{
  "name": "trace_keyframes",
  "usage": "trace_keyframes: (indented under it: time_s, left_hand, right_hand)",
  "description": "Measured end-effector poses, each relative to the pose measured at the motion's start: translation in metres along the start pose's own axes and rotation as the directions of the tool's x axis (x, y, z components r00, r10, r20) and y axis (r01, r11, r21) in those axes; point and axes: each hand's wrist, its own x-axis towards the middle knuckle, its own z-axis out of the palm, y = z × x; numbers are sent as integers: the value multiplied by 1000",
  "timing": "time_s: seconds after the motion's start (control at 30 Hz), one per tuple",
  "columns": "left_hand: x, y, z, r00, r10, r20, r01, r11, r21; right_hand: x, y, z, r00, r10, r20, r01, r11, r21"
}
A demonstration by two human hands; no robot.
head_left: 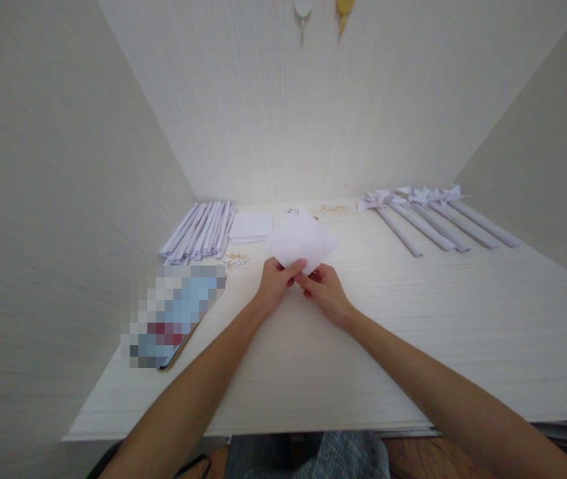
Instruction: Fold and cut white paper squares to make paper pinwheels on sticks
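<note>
- Far left on the white counter, near the front edge, lies a flat device whose face is blurred out.
- Behind it, by the left wall, a bundle of rolled white paper sticks lies side by side, with a few small pale bits scattered just beside their near ends.
- A short stack of white paper squares sits next to the sticks.
- The left hand has its grip pinched on the near edge of a folded white paper sheet, held up just above the counter's middle.
- The right hand pinches the same edge, its fingertips touching those of the left.
- Far right, toward the back wall, several finished paper pinwheels lie in a row, heads to the back, sticks fanned toward the right.
</note>
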Motion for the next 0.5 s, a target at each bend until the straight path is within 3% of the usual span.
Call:
trace_keyframes:
  time_s: [0.27,0.4,0.5]
  left_hand:
    - [11,4,-10,986,-9,-169,-33,968,-247]
    - [14,5,-13,991,15,-133,-51,962,-268]
    - [12,4,-11,996,1,-86,-20,974,-226]
  right_hand:
    - [-2,-6,3,998,52,-21,-51,997,56]
    - [-1,-6,1,992,46,-114,-33,992,119]
    - [1,-9,-4,960,46,-276,13,977,211]
